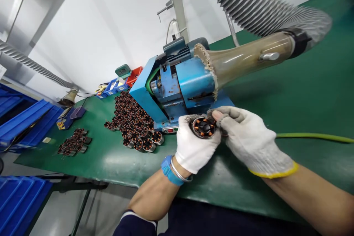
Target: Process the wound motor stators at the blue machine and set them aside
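Observation:
A round motor stator with copper windings and a dark centre rests in my left hand, which wears a white glove and is closed around it. Its open face is turned up towards me. My right hand, in a knit glove with a yellow cuff, is pinched at the stator's right edge. Thin wires show by those fingertips, and the bare thumb tip pokes out of the glove. Just beyond both hands stands a blue belt-driven machine with a motor on top.
Many similar stators stand grouped left of the machine, with a smaller cluster farther left. A clear suction funnel joins a grey flexible hose. A green cable lies right. Blue trays and a small clock are at left.

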The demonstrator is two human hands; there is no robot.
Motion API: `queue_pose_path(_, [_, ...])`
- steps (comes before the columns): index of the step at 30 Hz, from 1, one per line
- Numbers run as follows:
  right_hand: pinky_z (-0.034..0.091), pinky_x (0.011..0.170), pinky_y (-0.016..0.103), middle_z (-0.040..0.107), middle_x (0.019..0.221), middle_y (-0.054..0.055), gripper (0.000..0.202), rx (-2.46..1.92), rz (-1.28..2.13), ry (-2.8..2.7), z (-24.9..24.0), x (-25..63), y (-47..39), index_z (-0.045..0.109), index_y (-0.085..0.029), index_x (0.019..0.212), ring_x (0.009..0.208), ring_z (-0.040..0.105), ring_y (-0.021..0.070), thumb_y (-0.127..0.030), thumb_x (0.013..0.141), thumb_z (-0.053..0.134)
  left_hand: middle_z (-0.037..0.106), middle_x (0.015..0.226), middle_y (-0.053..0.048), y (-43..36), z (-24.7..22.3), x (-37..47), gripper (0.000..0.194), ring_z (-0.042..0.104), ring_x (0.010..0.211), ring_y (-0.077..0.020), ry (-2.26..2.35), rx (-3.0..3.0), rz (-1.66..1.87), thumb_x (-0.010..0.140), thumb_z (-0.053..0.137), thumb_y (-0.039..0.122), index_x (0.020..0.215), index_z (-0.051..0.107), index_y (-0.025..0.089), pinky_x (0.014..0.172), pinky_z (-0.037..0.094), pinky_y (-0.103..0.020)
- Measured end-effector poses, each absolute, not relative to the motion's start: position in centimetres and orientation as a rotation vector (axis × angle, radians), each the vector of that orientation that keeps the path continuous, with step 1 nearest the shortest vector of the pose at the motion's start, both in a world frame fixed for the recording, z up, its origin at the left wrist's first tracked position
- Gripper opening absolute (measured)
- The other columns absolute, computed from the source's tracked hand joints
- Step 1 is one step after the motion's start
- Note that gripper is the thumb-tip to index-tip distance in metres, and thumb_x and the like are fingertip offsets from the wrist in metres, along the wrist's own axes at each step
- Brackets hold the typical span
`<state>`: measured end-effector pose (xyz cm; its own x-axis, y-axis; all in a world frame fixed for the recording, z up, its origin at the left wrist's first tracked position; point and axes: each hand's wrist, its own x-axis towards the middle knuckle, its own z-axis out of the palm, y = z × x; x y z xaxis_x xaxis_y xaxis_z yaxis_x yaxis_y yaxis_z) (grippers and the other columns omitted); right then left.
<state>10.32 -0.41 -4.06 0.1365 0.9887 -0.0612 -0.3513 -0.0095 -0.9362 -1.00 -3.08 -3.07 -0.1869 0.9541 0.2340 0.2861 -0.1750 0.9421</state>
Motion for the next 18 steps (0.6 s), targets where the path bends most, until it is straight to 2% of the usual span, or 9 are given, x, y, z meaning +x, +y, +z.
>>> queue_pose_path(2, [0.062, 0.061, 0.032, 0.070, 0.072, 0.004, 0.033, -0.987, 1.270, -0.696, -4.3, 10.8, 0.1, 0.067, -0.026, 0.075, 0.065, 0.068, 0.0197, -0.045, 0.061, 0.090, 0.068, 0.090, -0.003, -3.1, -2.7, -0.8, 0.044, 0.069, 0.078, -0.0180, 1.480, 1.415, 1.431, 0.072, 0.085, 0.023, 0.096, 0.048, 0.024, 0.077, 0.059, -0.035])
queue_pose_path(4, [0.066, 0.073, 0.036, 0.071, 0.078, 0.003, 0.031, -0.906, 1.236, -0.619, -4.6, 11.4, 0.7, 0.065, -0.029, 0.077, 0.074, 0.072, 0.0218, -0.041, 0.066, 0.091, 0.067, 0.091, -0.002, -3.0, -2.5, -1.0, 0.047, 0.069, 0.080, -0.0173, 1.508, 1.365, 1.464, 0.070, 0.086, 0.023, 0.098, 0.048, 0.024, 0.081, 0.060, -0.035])
queue_pose_path(6, [0.066, 0.084, 0.039, 0.072, 0.082, 0.003, 0.029, -0.890, 1.214, -0.589, -4.9, 11.8, 1.2, 0.064, -0.030, 0.076, 0.082, 0.074, 0.0236, -0.040, 0.070, 0.090, 0.068, 0.097, -0.003, -2.7, -2.6, -1.4, 0.050, 0.070, 0.087, -0.0185, 1.514, 1.315, 1.484, 0.071, 0.086, 0.022, 0.106, 0.051, 0.023, 0.090, 0.059, -0.038])
queue_pose_path(8, [0.066, 0.088, 0.041, 0.074, 0.086, 0.005, 0.029, -0.975, 1.245, -0.655, -5.3, 11.4, 1.2, 0.068, -0.030, 0.081, 0.086, 0.074, 0.0263, -0.046, 0.069, 0.088, 0.070, 0.109, -0.006, -2.5, -3.0, -1.7, 0.055, 0.071, 0.100, -0.0211, 1.433, 1.279, 1.472, 0.073, 0.084, 0.023, 0.117, 0.052, 0.022, 0.101, 0.057, -0.041])
queue_pose_path(10, [0.065, 0.089, 0.044, 0.077, 0.096, 0.008, 0.045, -1.049, 1.277, -0.812, -5.6, 10.5, 0.7, 0.073, -0.027, 0.097, 0.091, 0.075, 0.0298, -0.051, 0.062, 0.089, 0.070, 0.118, -0.009, -2.3, -3.6, -1.9, 0.057, 0.071, 0.108, -0.0229, 1.291, 1.272, 1.426, 0.076, 0.083, 0.028, 0.124, 0.052, 0.022, 0.106, 0.055, -0.043])
queue_pose_path(12, [0.064, 0.092, 0.046, 0.078, 0.109, 0.011, 0.066, -1.069, 1.245, -0.987, -5.7, 9.5, 0.0, 0.071, -0.023, 0.114, 0.100, 0.075, 0.0326, -0.049, 0.057, 0.090, 0.072, 0.118, -0.009, -2.1, -4.2, -1.8, 0.056, 0.072, 0.108, -0.0235, 1.197, 1.287, 1.393, 0.077, 0.084, 0.033, 0.123, 0.054, 0.022, 0.106, 0.056, -0.044])
queue_pose_path(13, [0.064, 0.093, 0.047, 0.077, 0.112, 0.012, 0.070, -1.077, 1.211, -1.050, -5.6, 9.1, -0.3, 0.070, -0.021, 0.119, 0.103, 0.075, 0.0331, -0.048, 0.057, 0.089, 0.072, 0.116, -0.009, -1.9, -4.4, -1.8, 0.055, 0.072, 0.106, -0.0235, 1.190, 1.300, 1.392, 0.076, 0.086, 0.034, 0.120, 0.056, 0.022, 0.104, 0.057, -0.044])
queue_pose_path(18, [0.064, 0.092, 0.047, 0.079, 0.104, 0.013, 0.056, -1.181, 1.107, -1.140, -4.6, 8.8, 0.2, 0.072, -0.016, 0.117, 0.098, 0.077, 0.0328, -0.042, 0.068, 0.079, 0.075, 0.110, -0.008, -0.4, -4.6, -1.3, 0.055, 0.074, 0.101, -0.0236, 1.308, 1.349, 1.439, 0.072, 0.091, 0.031, 0.114, 0.058, 0.022, 0.099, 0.060, -0.044])
